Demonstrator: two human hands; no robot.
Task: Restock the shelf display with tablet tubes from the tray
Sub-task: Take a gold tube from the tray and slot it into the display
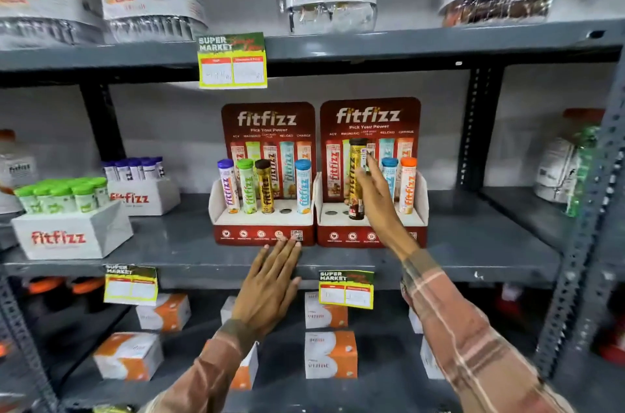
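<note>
Currently seating a gold tube [355,176] into the third hole of the right display stand [372,230]; right hand [373,196] gripping it mid-body, base at the hole. Left hand [270,280] open, flat, fingertips touching left display stand [263,233]. Holes remaining empty: one left, two right. Next, likely: pressing down upright, releasing, fetching from green-cap tray [72,230].
</note>
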